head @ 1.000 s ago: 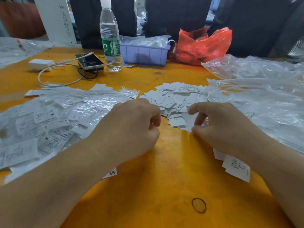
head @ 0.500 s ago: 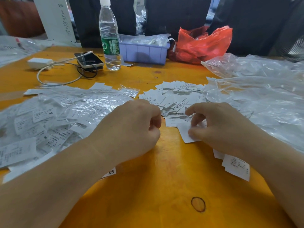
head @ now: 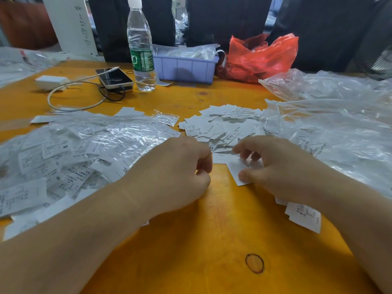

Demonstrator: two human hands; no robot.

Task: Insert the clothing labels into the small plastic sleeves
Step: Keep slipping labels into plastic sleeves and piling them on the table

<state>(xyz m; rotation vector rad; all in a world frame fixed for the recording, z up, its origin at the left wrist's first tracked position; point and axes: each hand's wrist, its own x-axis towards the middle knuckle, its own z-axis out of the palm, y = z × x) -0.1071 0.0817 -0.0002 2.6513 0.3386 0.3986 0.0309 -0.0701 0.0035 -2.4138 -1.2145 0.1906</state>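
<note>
Right hand (head: 282, 168) has dragged one label (head: 237, 170) off the pile onto bare bench (head: 212, 240), pinching it; left hand (head: 176, 177) curled, contents hidden; thin, floppy paper, best held by an edge.

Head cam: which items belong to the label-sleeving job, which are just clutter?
Job: loose labels, label pinched by right hand, sleeved pile, left hand.
Clutter: water bottle, phone, charger, red bag.

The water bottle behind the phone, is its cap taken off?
No, the water bottle stands upright with its white cap on top.
</note>
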